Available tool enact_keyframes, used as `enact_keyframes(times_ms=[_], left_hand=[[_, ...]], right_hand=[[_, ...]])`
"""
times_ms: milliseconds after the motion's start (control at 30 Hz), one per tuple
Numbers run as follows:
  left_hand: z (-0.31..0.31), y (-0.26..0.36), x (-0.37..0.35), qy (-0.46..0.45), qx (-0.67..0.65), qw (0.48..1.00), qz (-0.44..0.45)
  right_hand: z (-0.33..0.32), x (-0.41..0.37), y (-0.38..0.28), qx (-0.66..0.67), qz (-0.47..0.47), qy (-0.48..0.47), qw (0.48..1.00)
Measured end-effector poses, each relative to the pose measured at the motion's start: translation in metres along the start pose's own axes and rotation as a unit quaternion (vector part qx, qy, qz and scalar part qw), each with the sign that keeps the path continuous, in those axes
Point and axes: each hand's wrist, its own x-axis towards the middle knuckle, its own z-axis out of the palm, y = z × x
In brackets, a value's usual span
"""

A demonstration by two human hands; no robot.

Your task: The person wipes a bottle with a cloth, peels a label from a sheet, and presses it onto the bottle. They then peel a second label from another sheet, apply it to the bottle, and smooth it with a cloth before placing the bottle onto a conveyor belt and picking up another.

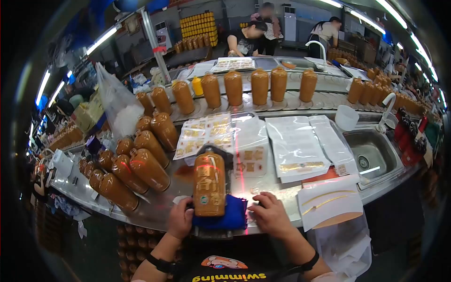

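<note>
A brown glazed bottle (209,185) with gold characters and a small green round mark lies on a dark stand, its neck pointing away from me. Blue cloth (235,214) is spread under its base end. My left hand (180,220) is beside the bottle's lower left, fingers loosely bent and fingertips close to its side. A white scrap (180,199) shows by those fingertips. To the right of the cloth is my right hand (271,215), its fingers bent toward the thumb; I cannot tell what small thing is between them. A red light line crosses the bottle.
Brown bottles (149,169) crowd the left of the metal table, and others (260,87) stand along the conveyor behind. Gold decal sheets (206,133) and white sheets (296,145) lie beyond my hands. A sink (369,152) is at right, a paper-filled bin (345,249) below. Several people work opposite.
</note>
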Motion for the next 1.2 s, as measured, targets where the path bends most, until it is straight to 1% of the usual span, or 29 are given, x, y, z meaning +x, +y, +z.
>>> enact_keyframes(times_ms=[167,200,300,433,533,633,733,767,833,900,933,1000,1100,1167,1200], left_hand=[[-0.006,-0.003,0.000,-0.016,-0.042,0.999,0.009],[-0.009,0.000,0.001,-0.033,-0.059,0.998,-0.012],[-0.012,-0.005,0.000,-0.030,-0.093,0.995,-0.017],[-0.015,-0.014,0.002,-0.045,-0.146,0.988,-0.038],[-0.020,-0.015,0.005,-0.063,-0.161,0.984,-0.050],[-0.030,-0.013,0.010,-0.093,-0.162,0.981,-0.045],[-0.024,-0.020,0.013,-0.072,-0.145,0.986,0.038],[-0.026,-0.018,0.014,-0.096,-0.148,0.984,0.031],[-0.021,-0.013,0.018,-0.091,-0.184,0.978,0.031],[-0.015,-0.010,0.023,-0.092,-0.277,0.956,-0.014],[-0.008,-0.014,0.026,-0.089,-0.310,0.947,-0.012],[-0.002,-0.010,0.035,-0.075,-0.363,0.927,-0.052],[-0.003,0.005,0.047,-0.069,-0.414,0.902,-0.099],[-0.004,0.011,0.050,-0.071,-0.433,0.890,-0.125],[-0.002,0.010,0.050,-0.065,-0.423,0.897,-0.115]], right_hand=[[0.001,0.004,-0.009,-0.034,0.015,-0.005,0.999],[0.002,0.005,-0.011,-0.047,0.026,-0.015,0.998],[0.003,0.006,-0.015,-0.092,0.036,-0.038,0.994],[0.003,0.008,-0.018,-0.108,0.051,-0.048,0.992],[0.004,0.007,-0.018,-0.118,0.055,-0.051,0.990],[0.005,0.008,-0.016,-0.117,0.057,-0.051,0.990],[0.011,0.009,-0.011,-0.121,0.049,-0.032,0.991],[0.010,0.006,-0.010,-0.124,0.050,-0.030,0.991],[0.007,0.010,-0.010,-0.092,0.059,-0.017,0.994],[0.006,0.015,-0.015,0.047,0.180,0.020,0.982],[0.004,0.024,-0.020,0.097,0.193,0.019,0.976],[0.000,0.047,-0.033,0.198,0.216,0.021,0.956],[0.010,0.074,-0.046,0.231,0.162,-0.029,0.959],[0.018,0.082,-0.054,0.290,0.174,-0.043,0.940],[0.020,0.085,-0.055,0.319,0.181,-0.051,0.929]])
